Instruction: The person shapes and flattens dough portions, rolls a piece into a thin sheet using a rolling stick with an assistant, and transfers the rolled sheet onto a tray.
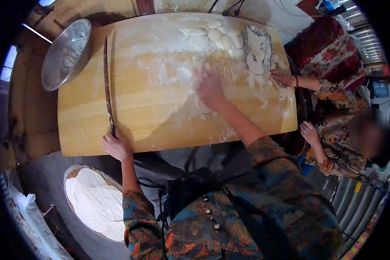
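Observation:
My left hand point(117, 146) is closed around the near end of a long, thin, dark rolling pin point(107, 82), which lies along the left part of the floured wooden board point(151, 112). Over the board's middle, my right hand point(210, 89) is smeared by motion, so its fingers cannot be made out. Just below it, partly covered by the hand, is a flat round of dough point(203, 106). Loose flour point(177, 71) is spread around it. Several floured dough pieces point(215, 34) sit together at the far side.
A metal basin point(67, 58) with flour traces tilts at the board's left. At right, a co-worker's hand point(284, 79) touches dough beside a floury, grey-edged slab point(259, 51); their other hand point(310, 132) is by the board's edge. A round tray point(69, 173) holding white sheets stands below left.

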The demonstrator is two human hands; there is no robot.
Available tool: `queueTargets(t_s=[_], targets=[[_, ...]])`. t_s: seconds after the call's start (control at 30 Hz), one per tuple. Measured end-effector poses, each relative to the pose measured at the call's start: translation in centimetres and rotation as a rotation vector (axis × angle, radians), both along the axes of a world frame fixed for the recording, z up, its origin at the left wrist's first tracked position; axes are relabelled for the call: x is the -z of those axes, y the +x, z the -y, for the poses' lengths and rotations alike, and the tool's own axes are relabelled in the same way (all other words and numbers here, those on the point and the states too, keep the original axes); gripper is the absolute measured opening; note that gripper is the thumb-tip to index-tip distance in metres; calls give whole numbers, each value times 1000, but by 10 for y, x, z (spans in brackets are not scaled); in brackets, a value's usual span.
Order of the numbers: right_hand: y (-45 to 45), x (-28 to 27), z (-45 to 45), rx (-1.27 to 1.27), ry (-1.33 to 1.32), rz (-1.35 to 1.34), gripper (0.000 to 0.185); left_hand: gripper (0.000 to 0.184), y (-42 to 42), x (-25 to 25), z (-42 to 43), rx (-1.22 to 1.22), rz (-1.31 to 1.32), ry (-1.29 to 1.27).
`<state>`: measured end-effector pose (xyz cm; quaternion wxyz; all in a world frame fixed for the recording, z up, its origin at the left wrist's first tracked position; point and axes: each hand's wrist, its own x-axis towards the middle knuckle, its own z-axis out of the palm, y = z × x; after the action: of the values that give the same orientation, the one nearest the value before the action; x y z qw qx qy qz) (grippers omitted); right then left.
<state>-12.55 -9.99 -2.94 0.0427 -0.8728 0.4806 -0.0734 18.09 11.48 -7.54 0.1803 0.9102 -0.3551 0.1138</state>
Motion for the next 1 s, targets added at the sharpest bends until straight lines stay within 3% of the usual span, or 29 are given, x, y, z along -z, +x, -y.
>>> queueTargets(t_s=[0.03, 0.13, 0.23, 0.33, 0.4, 0.5, 0.53, 0.6, 0.63, 0.73, 0.83, 0.93, 1.0], targets=[[10, 8, -7, 2, -5, -97, 61, 37, 3, 0, 3, -11, -13, -3], [17, 25, -19, 26, -102, 36, 64, 37, 1, 4, -2, -11, -114, -41], [24, 14, -20, 187, 34, -29, 63, 35, 2, 0, -1, 3, -14, -8], [21, 38, -15, 173, -141, -37, 60, 35, 4, 4, 1, -10, 7, -21], [-13, 46, 7, 221, -46, 262, 54, 36, 6, 13, -6, 21, 33, -22], [-103, 0, 56, 478, 81, 480, 40, 38, 1, 5, -6, 0, -30, 18], [-139, 0, 73, 414, -124, 372, 38, 38, 1, 4, -4, -9, -25, 33], [-179, -8, 105, 416, -260, 192, 35, 35, 1, 3, 1, -1, -8, 14], [-189, -16, 122, 476, -189, 122, 35, 34, 3, 5, 0, 11, -9, 0], [-218, 4, 183, 227, -196, 192, 31, 31, 1, 3, -1, 42, -22, -45], [-220, 14, 215, -8, -60, -20, 29, 30, 1, 2, 0, 21, -31, -18], [-175, -64, 203, 417, 367, -292, 28, 35, 1, 5, 1, 1, -30, -22], [-191, -45, 220, 430, 135, -348, 29, 33, 1, 4, -1, 54, -1, -37]])
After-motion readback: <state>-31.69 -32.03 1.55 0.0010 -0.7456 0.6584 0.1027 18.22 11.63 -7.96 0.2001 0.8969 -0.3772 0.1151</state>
